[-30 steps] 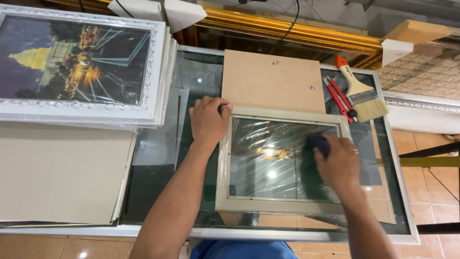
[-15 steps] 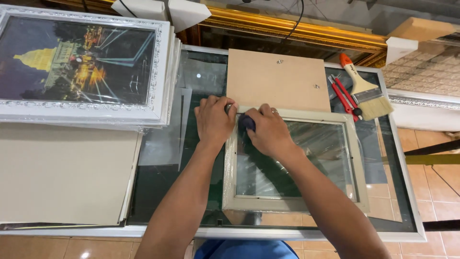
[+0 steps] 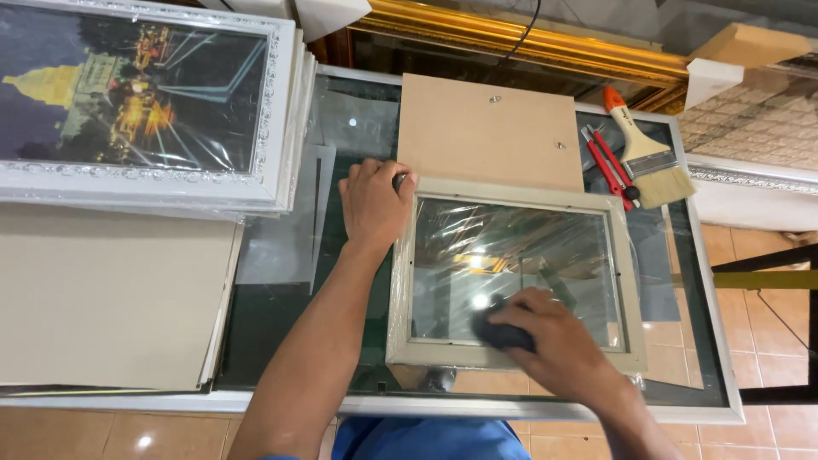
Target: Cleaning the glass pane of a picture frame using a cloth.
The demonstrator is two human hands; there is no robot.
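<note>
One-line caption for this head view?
Left hand steadies a pale picture frame; right hand presses a dark pad on its glass.

Bright, even indoor light falls from overhead, with only soft shadows under the arms. White glare spots and streaky reflections shine on the glass of the small cream frame (image 3: 511, 273), and on the plastic wrap over the white-framed night picture (image 3: 136, 102). Focus is sharp throughout, with slight wide-angle bending at the edges.

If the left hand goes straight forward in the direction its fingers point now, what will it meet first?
The left hand rests on the upper-left corner of the pale picture frame, fingers pointing away from the person. Straight on, it would probably first meet the brown backing board or pass just left of its edge over the glass table; the line is too close to tell.
</note>
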